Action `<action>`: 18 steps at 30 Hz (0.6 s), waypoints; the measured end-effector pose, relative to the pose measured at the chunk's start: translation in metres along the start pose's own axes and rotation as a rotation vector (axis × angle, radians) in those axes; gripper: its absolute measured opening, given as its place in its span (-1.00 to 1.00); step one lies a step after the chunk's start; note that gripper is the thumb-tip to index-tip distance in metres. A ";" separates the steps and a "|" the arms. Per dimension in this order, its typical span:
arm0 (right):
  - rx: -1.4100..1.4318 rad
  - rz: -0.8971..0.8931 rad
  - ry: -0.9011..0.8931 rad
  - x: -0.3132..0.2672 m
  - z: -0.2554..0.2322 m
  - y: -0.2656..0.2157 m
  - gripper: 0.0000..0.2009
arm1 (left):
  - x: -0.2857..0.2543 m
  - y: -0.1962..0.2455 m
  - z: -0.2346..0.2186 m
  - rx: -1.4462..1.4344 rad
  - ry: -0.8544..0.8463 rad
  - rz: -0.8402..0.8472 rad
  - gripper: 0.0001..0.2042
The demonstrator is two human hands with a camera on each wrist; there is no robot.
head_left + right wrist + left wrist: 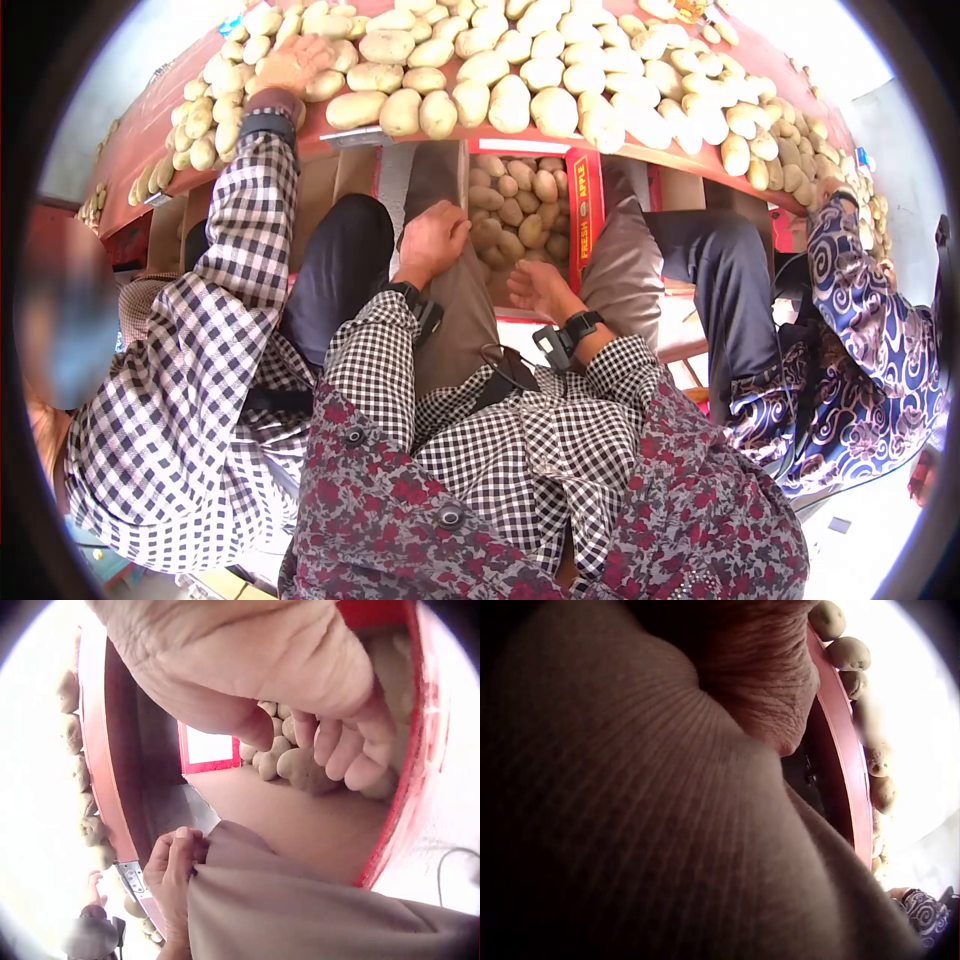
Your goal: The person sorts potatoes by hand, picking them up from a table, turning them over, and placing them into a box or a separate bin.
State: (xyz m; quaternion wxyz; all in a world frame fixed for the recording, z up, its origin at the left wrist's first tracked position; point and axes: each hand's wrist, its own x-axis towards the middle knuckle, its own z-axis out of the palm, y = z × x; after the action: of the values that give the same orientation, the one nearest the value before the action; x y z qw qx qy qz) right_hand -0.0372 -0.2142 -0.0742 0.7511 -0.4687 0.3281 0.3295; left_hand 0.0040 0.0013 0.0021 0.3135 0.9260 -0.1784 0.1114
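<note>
My left hand (435,240) rests against the knee of my brown trouser leg (455,320), its fingers loosely curled. In the right wrist view, the thumb of that hand lies beside its bent fingers at the trouser cloth. My right hand (540,288) hovers at the near end of a red-edged cardboard box (585,215), with fingers loosely bent and nothing held. Inside the box, potatoes (515,205) fill the far part, while bare cardboard (300,817) shows nearer me. The left wrist view is mostly sleeve and skin.
Many potatoes (540,72) cover the red table (320,125) in front of me. A person in a checked shirt (190,370) reaches onto the table at left. At right, another person in a patterned sleeve (850,275) reaches to its edge. The box stands between my legs.
</note>
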 end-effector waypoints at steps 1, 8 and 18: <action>0.004 0.003 -0.016 0.000 0.000 -0.002 -0.69 | 0.002 -0.006 0.000 0.002 0.020 0.024 -0.90; -0.192 -0.211 -0.200 -0.047 0.043 -0.044 -0.75 | -0.001 -0.011 0.003 0.024 0.030 0.012 -0.90; -0.645 -1.169 -0.249 -0.105 0.142 -0.149 -0.80 | -0.003 -0.009 0.004 -0.002 0.013 0.010 -0.86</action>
State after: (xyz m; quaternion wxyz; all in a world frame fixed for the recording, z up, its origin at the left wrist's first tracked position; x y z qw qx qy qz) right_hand 0.0484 -0.1544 0.1315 0.6607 -0.7281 -0.1828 0.0024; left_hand 0.0048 0.0066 -0.0065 0.3151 0.9240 -0.1810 0.1189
